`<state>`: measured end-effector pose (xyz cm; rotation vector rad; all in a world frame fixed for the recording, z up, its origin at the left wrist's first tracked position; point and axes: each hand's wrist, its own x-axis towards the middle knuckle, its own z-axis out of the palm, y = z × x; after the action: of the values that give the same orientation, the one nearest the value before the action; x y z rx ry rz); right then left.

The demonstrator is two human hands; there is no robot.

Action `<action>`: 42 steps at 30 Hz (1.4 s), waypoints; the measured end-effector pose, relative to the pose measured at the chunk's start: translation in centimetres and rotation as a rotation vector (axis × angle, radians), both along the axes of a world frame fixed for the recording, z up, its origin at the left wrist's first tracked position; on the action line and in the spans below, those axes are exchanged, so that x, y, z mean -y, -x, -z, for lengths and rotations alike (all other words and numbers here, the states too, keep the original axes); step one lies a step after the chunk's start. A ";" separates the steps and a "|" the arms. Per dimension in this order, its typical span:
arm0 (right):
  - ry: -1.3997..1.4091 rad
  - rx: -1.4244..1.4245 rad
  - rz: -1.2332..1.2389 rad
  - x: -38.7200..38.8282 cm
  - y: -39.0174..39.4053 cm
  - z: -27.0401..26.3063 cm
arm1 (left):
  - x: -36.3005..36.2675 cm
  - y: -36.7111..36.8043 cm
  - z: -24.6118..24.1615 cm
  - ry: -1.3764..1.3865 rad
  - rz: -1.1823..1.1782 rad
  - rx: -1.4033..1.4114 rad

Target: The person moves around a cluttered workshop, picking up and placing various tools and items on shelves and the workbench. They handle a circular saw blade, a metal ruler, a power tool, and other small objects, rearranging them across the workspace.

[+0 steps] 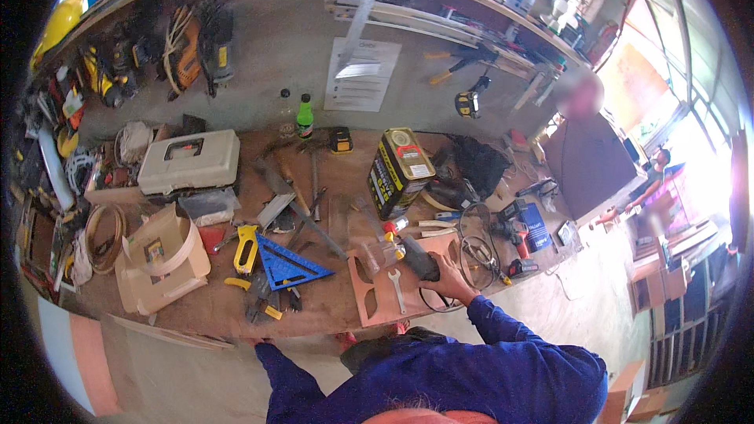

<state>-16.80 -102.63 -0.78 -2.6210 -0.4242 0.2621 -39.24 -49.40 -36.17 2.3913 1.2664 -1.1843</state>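
My right hand (450, 280) grips the near end of a dark grey, roughly cylindrical object (419, 256) at the front of the wooden workbench (318, 318). Just left of it are clear plastic bottles (377, 253) with red and yellow fittings. An open-ended wrench (398, 291) rests on an orange-brown board (360, 282) with cut-outs, below the object. Only a sliver of my left hand (263, 341) shows at the bench's front edge, its fingers mostly hidden. Close to that hand are black-and-yellow clamps (259, 300), a blue speed square (288, 265) and a yellow staple gun (245, 249).
Behind my right hand stands a tall adhesive tin (400, 174). A coiled cable (480, 247) and a cordless drill (515, 232) lie to the right. Leftward are a cardboard box (188, 282) and a grey toolbox (188, 162). Another person (651, 179) is at far right.
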 end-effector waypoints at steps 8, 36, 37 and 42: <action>-0.009 -0.029 0.048 -0.1 0.2 -0.1 | 13.2 4.9 -1.1 0.061 0.922 0.105; -0.444 -0.194 -0.352 14.2 -12.7 -9.8 | 17.2 -18.1 -36.7 0.079 -0.671 2.098; -0.518 -0.111 -0.327 14.3 -14.7 -10.8 | 18.6 -20.1 -39.4 0.067 -0.511 2.111; -0.787 0.198 -0.168 14.7 -23.5 -16.6 | 24.5 -29.1 -49.4 0.213 -0.143 2.027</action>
<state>6.65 -117.30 15.80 -1.8429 -0.6577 -0.1052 -10.12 -73.87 13.28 1.7488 0.3763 1.0647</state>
